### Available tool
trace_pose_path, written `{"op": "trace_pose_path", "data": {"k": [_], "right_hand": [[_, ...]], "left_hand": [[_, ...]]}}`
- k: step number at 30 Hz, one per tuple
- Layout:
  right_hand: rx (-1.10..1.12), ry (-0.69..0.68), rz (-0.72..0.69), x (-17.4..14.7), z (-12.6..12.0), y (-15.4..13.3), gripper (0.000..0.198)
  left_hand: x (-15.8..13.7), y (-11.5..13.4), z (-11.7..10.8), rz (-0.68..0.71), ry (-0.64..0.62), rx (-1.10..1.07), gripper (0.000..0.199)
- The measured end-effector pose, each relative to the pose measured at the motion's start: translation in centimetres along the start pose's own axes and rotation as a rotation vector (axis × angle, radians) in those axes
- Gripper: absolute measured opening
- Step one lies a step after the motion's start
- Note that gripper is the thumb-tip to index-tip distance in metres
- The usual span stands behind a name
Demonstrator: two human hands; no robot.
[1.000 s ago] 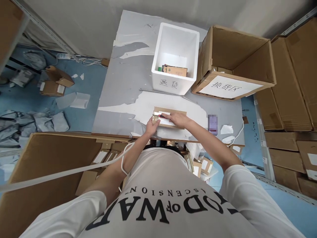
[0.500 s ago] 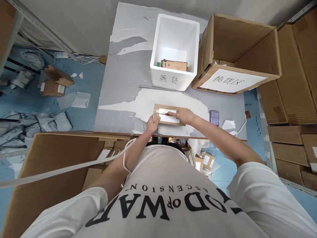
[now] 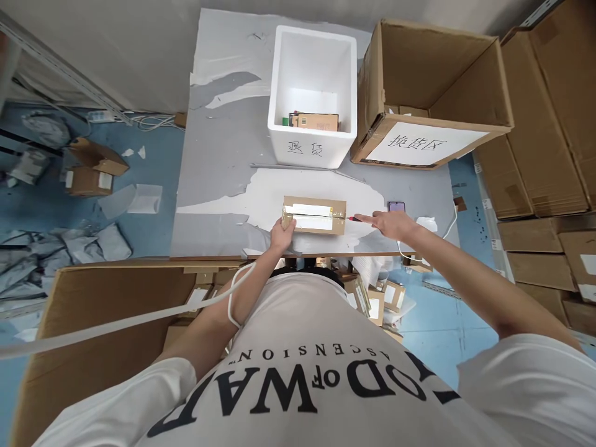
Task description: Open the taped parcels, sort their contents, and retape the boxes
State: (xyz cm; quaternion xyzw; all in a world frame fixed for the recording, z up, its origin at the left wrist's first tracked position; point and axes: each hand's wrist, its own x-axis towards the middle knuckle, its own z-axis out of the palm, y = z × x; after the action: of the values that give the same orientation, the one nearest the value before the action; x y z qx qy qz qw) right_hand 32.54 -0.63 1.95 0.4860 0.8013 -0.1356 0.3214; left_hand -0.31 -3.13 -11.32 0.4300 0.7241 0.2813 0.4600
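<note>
A narrow cardboard box (image 3: pixel 315 217) with a white label and clear tape lies on the white, worn patch of the table. Along the middle of its top runs a dark slit line through the label. My left hand (image 3: pixel 282 234) grips the box's left end, thumb on top. Just off the right end, my right hand (image 3: pixel 393 224) is closed around a small red and black box cutter (image 3: pixel 354 218), index finger stretched along it. The cutter's thin tip points at the box's right edge. A phone (image 3: pixel 397 206) lies partly behind my right hand.
Behind the small box stand a white foam bin (image 3: pixel 305 149) with small boxes inside and a large open carton (image 3: pixel 437 149) with a handwritten sign. Another big carton (image 3: pixel 107 310) is at my left. A white cable (image 3: pixel 139 321) crosses my left arm. Stacked cartons (image 3: pixel 535 236) stand at right.
My right hand has drawn the box cutter rightward along the box top and past its right end. The slit line now shows across the label. My left hand still grips the left end.
</note>
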Motion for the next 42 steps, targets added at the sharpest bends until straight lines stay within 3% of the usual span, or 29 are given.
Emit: {"op": "trace_pose_path", "data": {"k": [7,9,11,13,16,20,22,24,28,37,42], "right_hand": [[0.161,0.168,-0.022,-2.0,2.5,1.8,0.055],[0.329,0.295,-0.001,-3.3,3.9,2.4,0.053],[0.639,0.413,0.071,-3.9,5.6,2.0,0.054],[1.057,0.473,0.188,-3.6,7.5,0.5,0.062],[1.584,0.489,0.296,-1.7,10.0,-3.4,0.076],[1.884,0.5,0.262,0.8,11.5,-8.0,0.082],[1.935,0.49,0.238,1.2,11.7,-9.0,0.081],[1.945,0.478,0.225,1.2,11.7,-9.3,0.079],[1.941,0.445,0.203,0.9,11.9,-8.9,0.079],[1.853,0.369,0.206,0.3,11.2,-7.6,0.076],[1.745,0.285,0.181,-0.7,10.5,-6.2,0.07]], "left_hand": [[0.2,0.1,0.1,-0.02,0.006,-0.014,0.047],[0.2,0.2,0.0,-0.029,-0.008,-0.022,0.048],[0.0,0.2,-0.1,-0.011,0.002,-0.003,0.055],[-0.2,0.4,-0.3,0.073,0.051,0.071,0.068],[-0.3,1.1,-0.7,0.309,0.089,0.282,0.078],[0.6,2.6,-1.1,0.619,-0.059,0.578,0.061],[1.2,3.3,-1.2,0.703,-0.134,0.695,0.067],[1.7,3.6,-1.2,0.737,-0.176,0.767,0.086],[2.3,3.4,-0.9,0.759,-0.195,0.73,0.112],[2.8,2.6,-0.3,0.776,-0.183,0.539,0.115],[2.3,2.8,-0.2,0.733,-0.204,0.549,0.118]]}}
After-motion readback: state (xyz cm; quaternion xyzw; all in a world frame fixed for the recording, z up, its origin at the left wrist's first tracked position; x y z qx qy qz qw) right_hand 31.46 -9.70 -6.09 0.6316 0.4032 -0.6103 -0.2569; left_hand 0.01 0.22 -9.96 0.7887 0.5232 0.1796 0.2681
